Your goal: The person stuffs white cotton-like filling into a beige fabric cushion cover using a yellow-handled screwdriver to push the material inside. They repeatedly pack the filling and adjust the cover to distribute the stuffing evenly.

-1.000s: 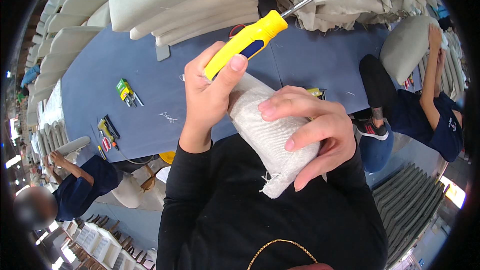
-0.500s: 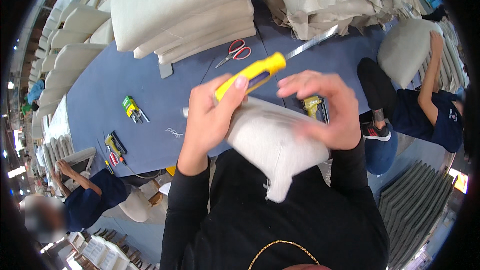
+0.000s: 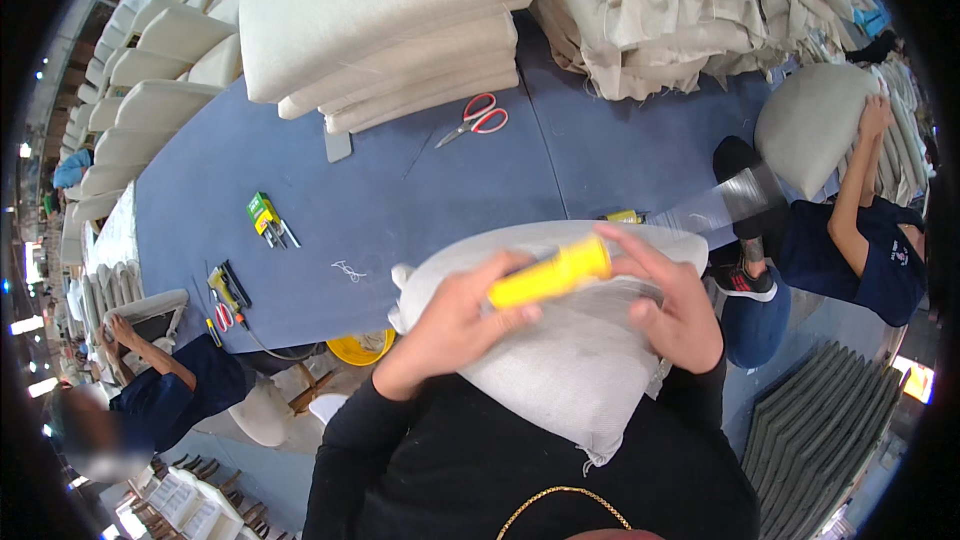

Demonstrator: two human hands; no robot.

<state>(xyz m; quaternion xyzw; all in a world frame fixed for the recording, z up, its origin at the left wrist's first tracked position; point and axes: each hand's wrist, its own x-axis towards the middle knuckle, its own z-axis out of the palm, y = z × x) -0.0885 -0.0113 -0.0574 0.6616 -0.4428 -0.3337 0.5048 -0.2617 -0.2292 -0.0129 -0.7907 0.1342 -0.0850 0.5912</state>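
My left hand (image 3: 455,325) is closed round the yellow handle of a utility knife (image 3: 550,275). Its long metal blade stretches to the right, smeared by motion. Just right of the handle my right hand (image 3: 675,305) hovers, fingers apart, with the index fingertip close to the handle's front end. Beneath both hands a fabric-covered off-white cushion (image 3: 560,380) leans on my lap against the table edge, one corner pointing down with loose threads. Behind the cushion's top edge, a yellow staple gun (image 3: 625,216) is mostly hidden.
On the blue table (image 3: 420,200) lie red-handled scissors (image 3: 480,120), a green-yellow box (image 3: 262,212) and another staple gun (image 3: 232,285). Stacked cushions (image 3: 390,30) and folded fabric (image 3: 660,30) stand at the back. Co-workers handle cushions at left and right. A yellow bucket (image 3: 362,348) sits below the edge.
The knife has moved down and right with my left hand, and its blade has swung rightward. My right hand has lowered. The cushion has turned and its broad face shows more.
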